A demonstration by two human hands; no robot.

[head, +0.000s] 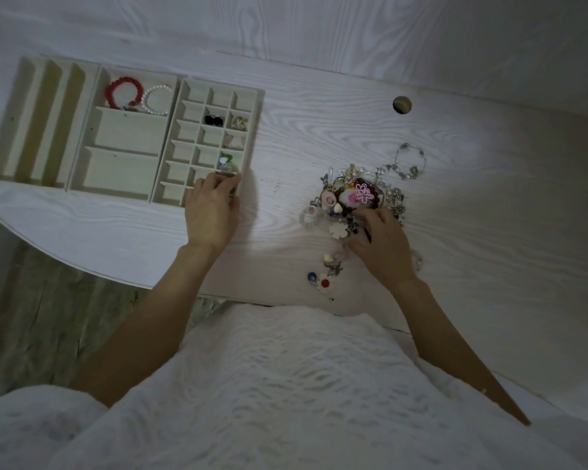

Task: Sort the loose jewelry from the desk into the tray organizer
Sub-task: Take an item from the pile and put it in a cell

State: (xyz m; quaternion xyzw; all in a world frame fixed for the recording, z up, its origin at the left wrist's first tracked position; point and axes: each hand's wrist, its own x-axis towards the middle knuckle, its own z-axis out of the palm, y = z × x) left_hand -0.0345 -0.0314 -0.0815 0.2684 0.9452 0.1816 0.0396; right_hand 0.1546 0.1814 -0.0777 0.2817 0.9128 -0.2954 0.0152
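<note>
Head view: we note the left hand [213, 212] reaching forward, fingers curled over the tray organizer [123, 137] near corner, gripping its rim; the right hand [382, 247], fingers bent, pinches into the loose jewelry [357, 198] heaped on the tabletop [472, 205], well apart from the tray.

Left hand [212, 212] fingers curled, right hand [381, 245] pinching downward

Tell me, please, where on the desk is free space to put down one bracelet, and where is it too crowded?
Bare desk lies between the tray organizer and the jewelry pile, and right of the pile beyond the chain bracelet. Crowded: the pile under the right hand, and the organizer's near corner at the left hand.
</note>
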